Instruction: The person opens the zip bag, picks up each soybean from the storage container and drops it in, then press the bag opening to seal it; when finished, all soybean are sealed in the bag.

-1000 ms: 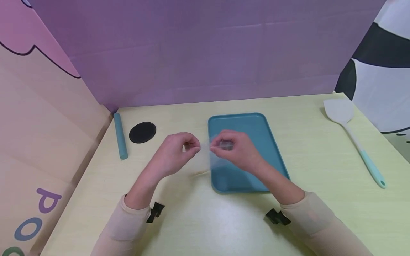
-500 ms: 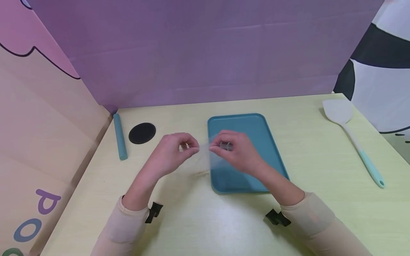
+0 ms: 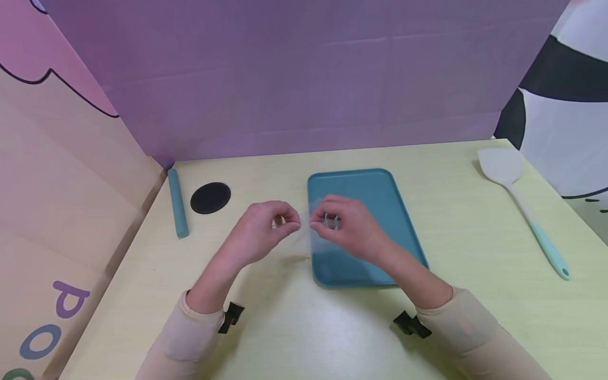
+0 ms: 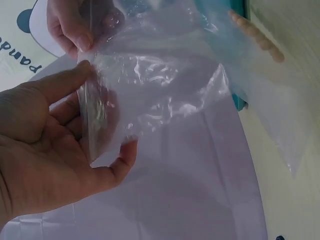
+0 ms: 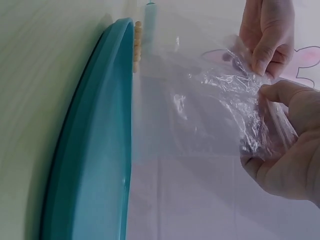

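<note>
A clear plastic bag (image 4: 165, 75) hangs between the two hands, its mouth edge upward and its lower part wrinkled and glossy. My left hand (image 3: 258, 232) pinches the mouth edge between thumb and fingers. Just beside it, my right hand (image 3: 349, 228) pinches the same edge, fingertips a small gap away from the left ones in the head view. Around the grip, several fingers of each hand show through the film in the wrist views. A short row of tan beads (image 5: 137, 47) shows by the bag's lower end, near the tray's side.
Beneath the right hand lies a teal rectangular tray (image 3: 368, 182). To the left are a black round disc (image 3: 210, 198) and a teal rod (image 3: 178, 203). A white spatula (image 3: 501, 163) with a light-teal handle lies at the right. A purple backdrop (image 3: 304, 79) stands behind the table.
My left hand has shifted slightly right and down, closer to my right hand. Both hands keep their pinch on the bag, whose film has shifted a little.
</note>
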Available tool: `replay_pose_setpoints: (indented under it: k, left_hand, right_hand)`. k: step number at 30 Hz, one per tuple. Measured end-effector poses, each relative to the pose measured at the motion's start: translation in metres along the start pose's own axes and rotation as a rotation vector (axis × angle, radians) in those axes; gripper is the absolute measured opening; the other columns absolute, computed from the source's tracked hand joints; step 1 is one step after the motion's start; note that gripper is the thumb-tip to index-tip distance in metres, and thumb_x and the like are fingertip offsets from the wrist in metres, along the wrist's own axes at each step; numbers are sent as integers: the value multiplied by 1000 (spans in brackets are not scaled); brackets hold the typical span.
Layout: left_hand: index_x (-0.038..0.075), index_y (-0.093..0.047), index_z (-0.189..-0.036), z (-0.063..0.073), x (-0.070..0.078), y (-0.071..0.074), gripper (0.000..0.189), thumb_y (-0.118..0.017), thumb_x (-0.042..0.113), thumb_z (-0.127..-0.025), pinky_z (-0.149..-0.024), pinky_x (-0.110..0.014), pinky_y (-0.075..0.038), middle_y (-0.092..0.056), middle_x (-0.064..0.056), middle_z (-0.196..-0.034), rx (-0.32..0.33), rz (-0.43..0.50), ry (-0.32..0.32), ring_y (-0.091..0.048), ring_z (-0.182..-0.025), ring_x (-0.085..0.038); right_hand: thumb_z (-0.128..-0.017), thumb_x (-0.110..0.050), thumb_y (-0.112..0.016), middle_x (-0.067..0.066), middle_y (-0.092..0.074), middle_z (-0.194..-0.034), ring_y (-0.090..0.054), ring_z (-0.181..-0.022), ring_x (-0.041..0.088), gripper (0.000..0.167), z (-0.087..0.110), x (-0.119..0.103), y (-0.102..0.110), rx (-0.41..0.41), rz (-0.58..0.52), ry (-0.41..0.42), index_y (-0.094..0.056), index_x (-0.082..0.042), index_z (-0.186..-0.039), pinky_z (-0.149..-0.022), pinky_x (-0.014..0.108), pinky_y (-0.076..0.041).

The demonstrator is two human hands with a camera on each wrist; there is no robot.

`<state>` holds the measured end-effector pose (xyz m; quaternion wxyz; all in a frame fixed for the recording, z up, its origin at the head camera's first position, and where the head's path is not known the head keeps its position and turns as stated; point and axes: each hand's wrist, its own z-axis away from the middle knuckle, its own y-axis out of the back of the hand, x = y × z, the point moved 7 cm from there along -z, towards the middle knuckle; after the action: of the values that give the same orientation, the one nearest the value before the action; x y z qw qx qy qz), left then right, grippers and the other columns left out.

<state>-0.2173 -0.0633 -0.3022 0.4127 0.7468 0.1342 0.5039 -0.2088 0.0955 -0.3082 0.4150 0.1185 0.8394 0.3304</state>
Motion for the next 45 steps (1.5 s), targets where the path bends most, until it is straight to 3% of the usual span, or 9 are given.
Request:
replay_pose_setpoints:
  k: [9,17,24,29,38,45]
  left_hand:
    - [13,-74,-98,3,-7,5,4,-72,13,-95,-81,-37,-52,-70,5,-91,14,72,71,-62,-89,-15]
    - [10,-72,-99,2,-1,1,4,-71,9,-95,-83,-38,-52,-68,2,-92,17,33,11,-60,-88,-17]
    - [14,-76,-99,1,-3,7,5,-74,16,-94,-74,-35,-51,-70,8,-91,37,54,45,-59,-87,-15]
    - [15,-75,-97,1,-5,12,3,-74,15,-94,-78,-35,-51,-70,7,-91,59,44,50,-61,-87,-14]
    - [11,-76,-96,-1,-1,9,3,-74,11,-93,-76,-34,-50,-70,6,-88,58,23,0,-59,-85,-15]
    - [16,-78,-95,0,0,5,4,-77,15,-91,-74,-34,-52,-71,10,-89,40,67,6,-60,-84,-13]
  right_hand:
    - [-92,-7,-74,-6,-62,-87,-55,-78,18,6,1,4,0,-5,-22,-54,-71,-12,-89,-64,29,-48]
    - [-91,-9,-76,-9,-63,-88,-56,-75,11,6,2,-1,-1,-28,27,-23,-72,-14,-91,-67,28,-50]
    - [-92,-9,-75,-8,-64,-87,-54,-73,9,4,1,-2,2,-16,42,17,-73,-11,-90,-65,28,-50]
    - [-91,-8,-75,-8,-65,-86,-54,-72,9,6,0,-2,7,16,21,26,-75,-14,-89,-63,28,-49]
    - [-92,-13,-75,-9,-64,-87,-55,-76,11,4,0,0,7,-81,52,-51,-72,-14,-90,-69,33,-51]
    - [-91,-14,-77,-10,-62,-84,-55,-73,12,5,1,-7,8,-70,141,3,-73,-16,-90,-66,28,-48]
